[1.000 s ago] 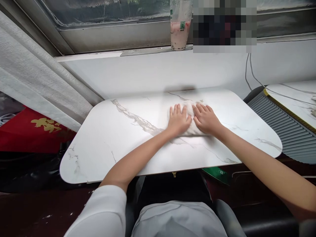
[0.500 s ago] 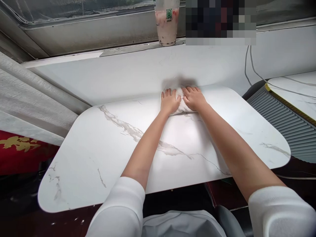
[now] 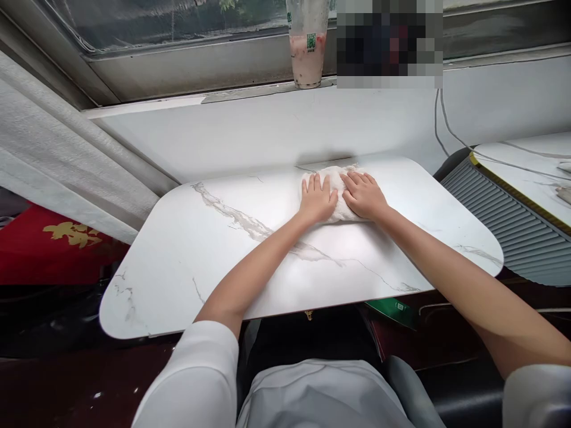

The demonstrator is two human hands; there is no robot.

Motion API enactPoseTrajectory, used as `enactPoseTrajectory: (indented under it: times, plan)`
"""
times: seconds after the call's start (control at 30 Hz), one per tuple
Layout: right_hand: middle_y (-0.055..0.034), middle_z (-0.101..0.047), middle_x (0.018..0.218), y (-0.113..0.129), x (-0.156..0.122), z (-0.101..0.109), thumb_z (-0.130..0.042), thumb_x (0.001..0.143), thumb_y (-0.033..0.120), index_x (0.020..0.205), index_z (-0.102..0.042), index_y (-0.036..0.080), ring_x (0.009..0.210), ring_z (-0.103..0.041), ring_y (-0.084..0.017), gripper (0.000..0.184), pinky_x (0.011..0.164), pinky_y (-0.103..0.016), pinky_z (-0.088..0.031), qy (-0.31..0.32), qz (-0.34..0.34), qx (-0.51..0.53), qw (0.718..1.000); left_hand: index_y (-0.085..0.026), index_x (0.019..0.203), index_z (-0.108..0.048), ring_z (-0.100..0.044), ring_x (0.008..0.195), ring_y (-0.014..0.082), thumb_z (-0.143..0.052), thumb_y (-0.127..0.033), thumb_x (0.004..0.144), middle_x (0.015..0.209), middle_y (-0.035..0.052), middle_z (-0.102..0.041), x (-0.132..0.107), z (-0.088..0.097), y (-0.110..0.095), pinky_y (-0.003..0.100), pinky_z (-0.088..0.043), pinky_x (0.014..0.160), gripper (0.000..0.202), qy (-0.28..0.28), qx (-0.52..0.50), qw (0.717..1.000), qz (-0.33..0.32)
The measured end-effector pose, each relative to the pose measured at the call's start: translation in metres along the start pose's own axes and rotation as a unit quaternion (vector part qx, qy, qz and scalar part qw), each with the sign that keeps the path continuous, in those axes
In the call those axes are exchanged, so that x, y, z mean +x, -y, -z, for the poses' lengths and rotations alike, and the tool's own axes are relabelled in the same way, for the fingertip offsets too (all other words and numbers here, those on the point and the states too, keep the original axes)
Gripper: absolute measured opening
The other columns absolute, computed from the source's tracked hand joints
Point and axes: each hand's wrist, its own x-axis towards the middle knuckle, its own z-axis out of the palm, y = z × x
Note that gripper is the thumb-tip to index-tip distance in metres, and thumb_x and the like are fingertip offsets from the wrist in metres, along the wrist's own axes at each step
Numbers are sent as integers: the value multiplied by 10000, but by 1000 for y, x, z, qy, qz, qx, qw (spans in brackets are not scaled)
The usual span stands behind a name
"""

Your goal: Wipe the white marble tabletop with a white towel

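Observation:
A white crumpled cloth [image 3: 338,185] lies near the far edge of a white marble-patterned table [image 3: 223,255]. My left hand [image 3: 317,200] presses flat on the cloth's left part, fingers stretched out and together. My right hand [image 3: 366,194] lies flat on its right part, fingers pointing toward the left hand. Both palms rest on the cloth, and most of it is hidden under them.
A plastic cup with a pink drink [image 3: 307,50] stands on the window ledge behind the table. A grey curtain [image 3: 53,160] hangs at the left. A ribbed grey panel [image 3: 504,220] and a second marble table [image 3: 530,172] with a cable are at the right.
Both hands slid with the cloth from the table's middle to its far edge, and have now drawn back a little toward me.

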Motion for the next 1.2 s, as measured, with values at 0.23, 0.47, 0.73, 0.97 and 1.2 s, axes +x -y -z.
enactPoseTrajectory:
  times: [0.23, 0.47, 0.73, 0.97, 1.2]
  plan:
    - [-187, -491, 1479, 6, -93, 20, -259, 964, 264, 1440, -465, 71, 1391, -423, -285, 554, 1165, -469, -302, -10, 58, -51, 997, -54, 1545, -256, -144, 1517, 342, -281, -400, 1015, 1624, 205, -233, -93, 2, -46, 526, -115, 1233, 633, 7, 11, 1000, 3]
    - [-219, -473, 1481, 3, -166, 40, -267, 985, 265, 1443, -445, 46, 1403, -413, -306, 538, 1168, -497, -310, -25, 63, -76, 995, -16, 1527, -271, -163, 1500, 389, -300, -417, 1014, 1596, 252, -272, -141, -6, -79, 576, -151, 1217, 652, -13, 24, 997, -74]
    - [-216, -419, 1524, -3, -157, 41, -227, 974, 313, 1491, -355, 81, 1440, -357, -313, 581, 1172, -540, -278, 52, -3, -104, 993, -27, 1526, -279, -160, 1509, 369, -303, -398, 1003, 1606, 235, -264, -122, -6, -82, 554, -114, 1230, 642, 11, 7, 996, -93]
    - [-251, -423, 1506, -54, -71, 16, -273, 937, 350, 1446, -400, 54, 1418, -357, -393, 602, 1126, -674, -214, 67, -59, -79, 993, -85, 1531, -311, -192, 1517, 303, -284, -353, 991, 1621, 169, -277, -31, -12, -79, 483, -89, 1246, 603, 10, -22, 996, -83]
    - [-172, -582, 1380, -85, 3, 1, -313, 883, 255, 1317, -542, 102, 1345, -466, -286, 514, 1148, -504, -287, -25, -70, -23, 997, -80, 1528, -320, -193, 1516, 298, -249, -371, 990, 1614, 161, -296, 54, -22, -73, 492, -76, 1245, 616, -10, -35, 998, -53]
